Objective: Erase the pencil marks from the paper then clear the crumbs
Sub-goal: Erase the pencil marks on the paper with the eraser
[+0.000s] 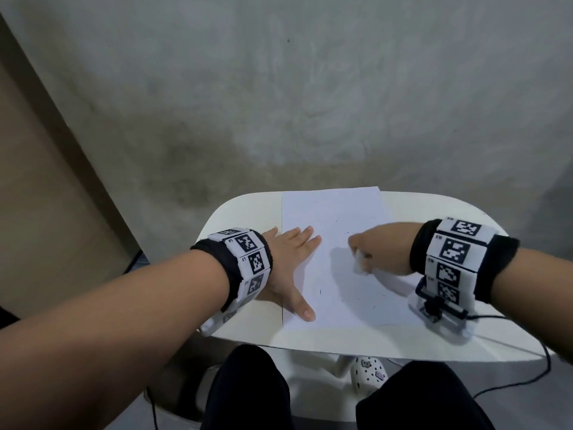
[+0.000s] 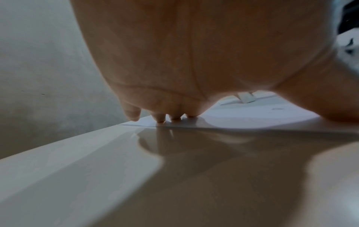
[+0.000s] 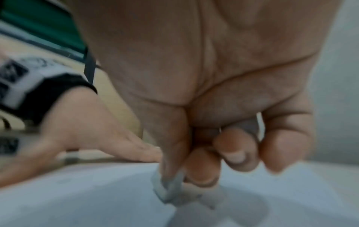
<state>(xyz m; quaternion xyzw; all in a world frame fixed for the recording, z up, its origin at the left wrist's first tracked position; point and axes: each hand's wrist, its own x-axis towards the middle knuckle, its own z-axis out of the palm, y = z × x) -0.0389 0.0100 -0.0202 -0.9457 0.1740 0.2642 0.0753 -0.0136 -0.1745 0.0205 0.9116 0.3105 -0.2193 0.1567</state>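
A white sheet of paper (image 1: 335,274) lies on a small white table (image 1: 245,209), with thin dark specks scattered over it. My left hand (image 1: 291,262) lies flat with fingers spread on the sheet's left edge, its thumb toward me. My right hand (image 1: 372,249) pinches a small white eraser (image 1: 359,264) and holds its tip against the middle of the sheet. The right wrist view shows the eraser (image 3: 167,188) gripped between thumb and curled fingers, touching the paper (image 3: 77,199). Under my left palm, the left wrist view shows the eraser (image 2: 246,97) far off and my fingertips (image 2: 160,119) on the paper.
The table's rounded front edge (image 1: 310,349) is close to my knees. A black cable (image 1: 511,383) runs off the right side from my right wrist unit. A patterned shoe (image 1: 369,370) shows under the table. A grey wall stands behind.
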